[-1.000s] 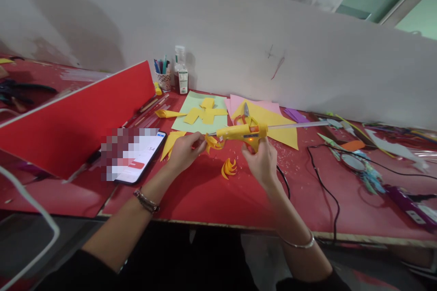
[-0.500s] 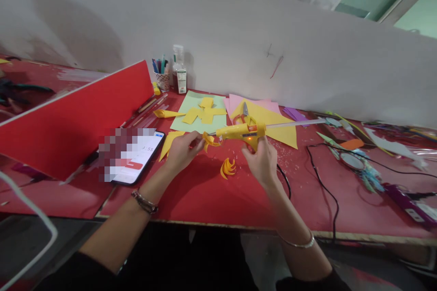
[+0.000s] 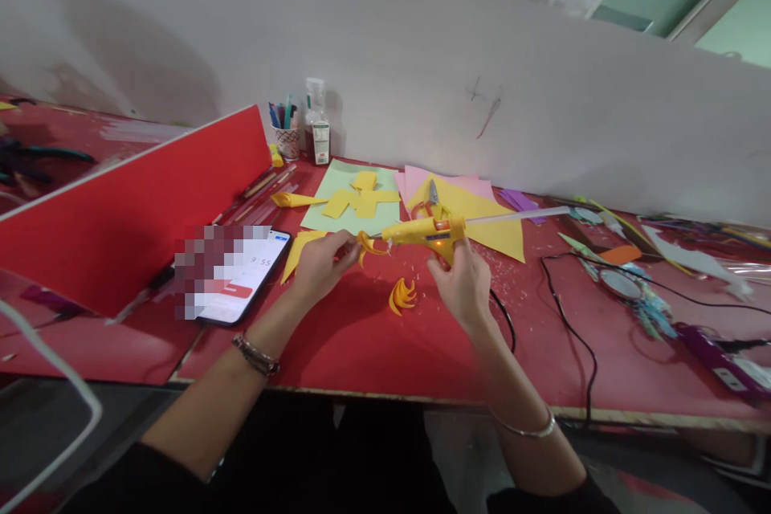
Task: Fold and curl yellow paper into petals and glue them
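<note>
My right hand (image 3: 463,279) is wrapped round the handle of a yellow glue gun (image 3: 422,232), with a clear glue stick (image 3: 521,215) poking out of its back end. The gun's nozzle points left, at a curled yellow paper piece (image 3: 367,245) pinched in the fingers of my left hand (image 3: 328,261). Below the gun a second curled yellow paper piece (image 3: 402,296) lies on the red tabletop. Scissors (image 3: 432,197) with orange handles rest on a yellow sheet (image 3: 497,225) behind the gun, partly hidden by it.
On the left lie a phone (image 3: 246,281) and a leaning red board (image 3: 157,209). Yellow strips (image 3: 365,205) cover a green sheet (image 3: 322,217). A pen cup (image 3: 286,142) and bottle (image 3: 318,128) stand at the wall. A black cord (image 3: 569,317) and purple power strip (image 3: 720,361) are right.
The glue gun has shifted very slightly left with its nozzle still by the curled paper piece. Otherwise both hands stay nearly in place.
</note>
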`<control>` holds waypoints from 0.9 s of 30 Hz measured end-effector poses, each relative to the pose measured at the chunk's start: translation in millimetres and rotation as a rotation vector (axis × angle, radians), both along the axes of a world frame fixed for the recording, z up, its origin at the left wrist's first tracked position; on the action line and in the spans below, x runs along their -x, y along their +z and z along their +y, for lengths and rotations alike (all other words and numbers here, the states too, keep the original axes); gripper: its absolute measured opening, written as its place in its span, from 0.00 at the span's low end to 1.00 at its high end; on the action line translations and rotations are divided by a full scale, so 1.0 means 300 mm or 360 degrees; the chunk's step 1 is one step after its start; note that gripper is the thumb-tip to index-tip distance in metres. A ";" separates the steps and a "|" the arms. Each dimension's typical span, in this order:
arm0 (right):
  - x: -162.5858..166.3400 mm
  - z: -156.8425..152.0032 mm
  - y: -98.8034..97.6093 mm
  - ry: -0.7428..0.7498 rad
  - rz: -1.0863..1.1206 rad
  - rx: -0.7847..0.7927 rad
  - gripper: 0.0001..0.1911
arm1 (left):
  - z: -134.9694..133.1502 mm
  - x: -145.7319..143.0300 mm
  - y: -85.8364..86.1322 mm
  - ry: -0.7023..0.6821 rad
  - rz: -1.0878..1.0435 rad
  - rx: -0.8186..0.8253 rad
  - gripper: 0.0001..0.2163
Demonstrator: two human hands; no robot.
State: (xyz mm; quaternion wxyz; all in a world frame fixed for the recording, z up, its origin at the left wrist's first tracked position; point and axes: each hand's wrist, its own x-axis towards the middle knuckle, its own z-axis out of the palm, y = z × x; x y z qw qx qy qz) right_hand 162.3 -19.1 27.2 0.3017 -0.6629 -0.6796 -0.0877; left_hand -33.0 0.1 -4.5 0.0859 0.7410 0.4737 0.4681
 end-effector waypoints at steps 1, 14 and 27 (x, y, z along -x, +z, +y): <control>0.000 0.000 0.001 -0.0002 -0.0001 0.0016 0.15 | 0.000 0.000 0.000 0.0006 0.0009 -0.0002 0.08; 0.004 -0.002 0.007 -0.0067 -0.0079 0.0115 0.16 | 0.003 0.004 -0.004 0.0076 0.0119 -0.0148 0.09; 0.014 -0.002 0.012 -0.0059 -0.0181 0.0190 0.18 | 0.001 0.004 -0.003 0.0072 0.0211 -0.0243 0.10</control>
